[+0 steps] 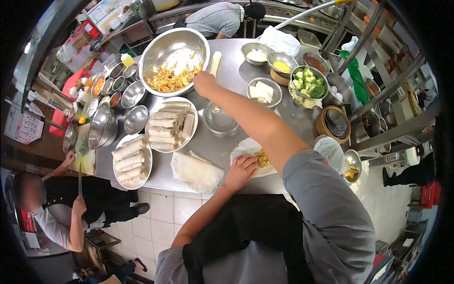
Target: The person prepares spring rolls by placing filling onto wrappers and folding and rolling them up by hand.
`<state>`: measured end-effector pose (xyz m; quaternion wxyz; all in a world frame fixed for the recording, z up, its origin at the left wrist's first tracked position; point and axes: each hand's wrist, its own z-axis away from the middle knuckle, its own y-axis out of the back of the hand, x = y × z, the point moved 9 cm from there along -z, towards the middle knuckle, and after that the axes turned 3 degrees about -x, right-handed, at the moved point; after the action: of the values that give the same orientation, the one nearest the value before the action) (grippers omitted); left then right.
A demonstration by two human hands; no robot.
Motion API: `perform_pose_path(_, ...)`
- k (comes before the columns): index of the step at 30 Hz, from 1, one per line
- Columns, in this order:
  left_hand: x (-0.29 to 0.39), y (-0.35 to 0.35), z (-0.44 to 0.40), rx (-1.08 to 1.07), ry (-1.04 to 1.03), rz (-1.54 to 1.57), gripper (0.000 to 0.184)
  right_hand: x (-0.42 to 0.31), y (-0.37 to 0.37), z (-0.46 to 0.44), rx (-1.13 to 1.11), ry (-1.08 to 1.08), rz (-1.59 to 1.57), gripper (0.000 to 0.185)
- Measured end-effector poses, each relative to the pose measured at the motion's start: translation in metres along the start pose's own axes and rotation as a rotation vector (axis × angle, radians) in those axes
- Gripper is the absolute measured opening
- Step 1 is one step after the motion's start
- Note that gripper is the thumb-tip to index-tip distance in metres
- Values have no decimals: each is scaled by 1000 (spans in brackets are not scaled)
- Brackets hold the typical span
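My right hand (205,84) reaches across the table to the right rim of a large metal colander (155,49). Its fingers are curled beside the shredded, orange-brown filling (172,78) inside; what they grip is hidden. Close to my body, my left hand (242,171) lies with fingers stretched out on a thin pale wrapper (240,147). A small heap of filling (261,159) rests on that wrapper by the fingertips. To its left lies a stack of wrappers (196,172). Rolled spring rolls fill an oval plate (151,166) and a round plate (195,110).
An empty-looking metal bowl (220,118) stands under my right forearm. Further right are a bowl of broccoli (308,83), a bowl of white slabs (263,91) and a bamboo steamer (320,125). At left, a co-worker (61,203) holds a knife (80,182); another person (220,19) bends beyond the table.
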<state>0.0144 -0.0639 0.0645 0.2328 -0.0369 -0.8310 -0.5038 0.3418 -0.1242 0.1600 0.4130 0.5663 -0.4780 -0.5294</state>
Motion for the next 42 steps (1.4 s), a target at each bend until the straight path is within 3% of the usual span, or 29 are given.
perform_pose_path(3, 2, 3, -3, 18, 22, 37, 22, 8, 27, 18, 169, 59, 16, 52)
perform_pose_path(6, -7, 4, -3, 32, 52, 164, 29, 26, 88, 84, 241, 108, -222, 50)
perform_pose_path(7, -15, 0, -2, 16, 87, 215, 33, 43, 90, 105, 246, 236, -372, 43)
perform_pose_path(11, -18, 5, -8, -32, 187, 227, 59, 107, 34, 232, -426, 69, -547, 36)
perform_pose_path(13, -16, -3, -14, -103, 216, 203, 72, 145, -28, 288, -505, 54, -657, 48)
perform_pose_path(15, -15, -10, -20, -141, 230, 170, 82, 151, -48, 329, -499, 33, -437, 65)
perform_pose_path(18, -16, -23, -27, -171, 237, 117, 90, 150, -59, 362, -194, -25, -452, 73)
perform_pose_path(20, -19, -31, -34, -207, 241, 79, 92, 138, -58, 371, -193, -79, -391, 69)
perform_pose_path(30, -29, -44, -32, -160, 97, 146, 56, 121, -73, 383, -94, -78, -434, 42)
perform_pose_path(36, -10, -11, -33, -74, 144, 197, 42, 134, -50, 391, 59, -69, -402, 50)
perform_pose_path(42, -6, -22, -36, -49, 89, 237, 25, 127, -69, 387, -61, -31, -343, 49)
